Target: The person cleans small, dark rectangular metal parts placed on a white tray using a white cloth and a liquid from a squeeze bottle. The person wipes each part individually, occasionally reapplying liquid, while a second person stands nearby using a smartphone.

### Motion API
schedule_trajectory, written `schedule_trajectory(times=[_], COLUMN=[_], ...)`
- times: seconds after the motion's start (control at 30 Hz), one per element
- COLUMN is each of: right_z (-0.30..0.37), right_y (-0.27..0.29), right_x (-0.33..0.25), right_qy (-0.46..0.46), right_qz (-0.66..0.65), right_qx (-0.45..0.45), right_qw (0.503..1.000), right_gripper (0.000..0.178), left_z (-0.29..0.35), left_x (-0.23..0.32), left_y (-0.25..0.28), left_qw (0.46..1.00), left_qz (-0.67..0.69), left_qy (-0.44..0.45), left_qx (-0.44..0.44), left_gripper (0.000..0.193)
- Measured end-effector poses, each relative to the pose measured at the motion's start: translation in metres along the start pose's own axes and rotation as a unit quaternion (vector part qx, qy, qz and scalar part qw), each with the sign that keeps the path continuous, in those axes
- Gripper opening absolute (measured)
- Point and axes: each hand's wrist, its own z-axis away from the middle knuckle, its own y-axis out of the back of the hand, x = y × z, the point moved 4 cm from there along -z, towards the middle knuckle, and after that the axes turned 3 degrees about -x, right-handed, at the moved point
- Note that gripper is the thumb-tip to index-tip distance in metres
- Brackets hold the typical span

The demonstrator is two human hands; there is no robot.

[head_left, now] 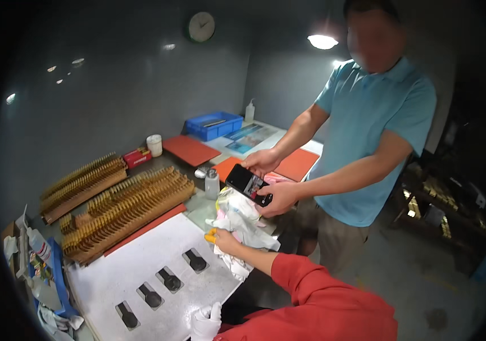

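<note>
My right hand [224,240], in a red sleeve with yellow coverings on the fingertips, reaches to a heap of white cloths [246,228] at the table's right edge. Its fingers are curled together; what they hold, if anything, is too small to make out. My left hand [206,322], in a white glove, rests near the white board's [104,287] front edge, closed, its grip hidden. On the board lie several dark round-ended pieces [170,280] on small grey plates. Across the cloths, a co-worker in a blue shirt [371,125] holds a black phone [247,184] in both hands.
Wooden racks of yellowish thin parts [129,210] stand at left. Behind are a white jar [154,145], orange mats [190,150] and a blue bin [213,126]. A metal-topped bottle [212,184] stands by the cloths. A blue basket of bottles [61,284] sits far left.
</note>
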Motion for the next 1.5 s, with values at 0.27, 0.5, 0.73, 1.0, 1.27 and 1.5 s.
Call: schedule_trajectory(times=[0.27, 0.5, 0.73, 1.0, 1.27, 1.5], right_z=[0.012, 0.007, 0.005, 0.014, 0.009, 0.008], right_y=[0.002, 0.004, 0.004, 0.003, 0.006, 0.005], right_x=[0.003, 0.010, 0.018, -0.014, 0.001, 0.003], right_qy=[-0.014, -0.023, 0.006, -0.030, -0.028, -0.057], right_qz=[0.006, 0.018, -0.013, 0.025, 0.058, 0.045], right_qx=[0.053, 0.059, 0.050, 0.041, 0.044, 0.023], right_qw=[0.998, 0.998, 0.999, 0.998, 0.997, 0.997], right_gripper=[0.019, 0.016, 0.017, 0.017, 0.015, 0.015], left_z=[-0.001, -0.002, -0.005, -0.003, -0.004, -0.008], left_x=[0.003, 0.006, 0.005, -0.010, 0.007, 0.007], left_y=[0.005, 0.012, 0.011, 0.006, 0.019, 0.018], left_qw=[0.993, 0.978, 0.992, 0.989, 0.980, 0.987], left_qz=[0.106, 0.155, 0.102, 0.138, 0.158, 0.148], left_qy=[0.046, 0.129, 0.060, 0.045, 0.102, -0.017], left_qx=[-0.001, -0.059, -0.050, -0.029, -0.062, -0.050], left_gripper=[0.043, 0.040, 0.044, 0.042, 0.045, 0.042])
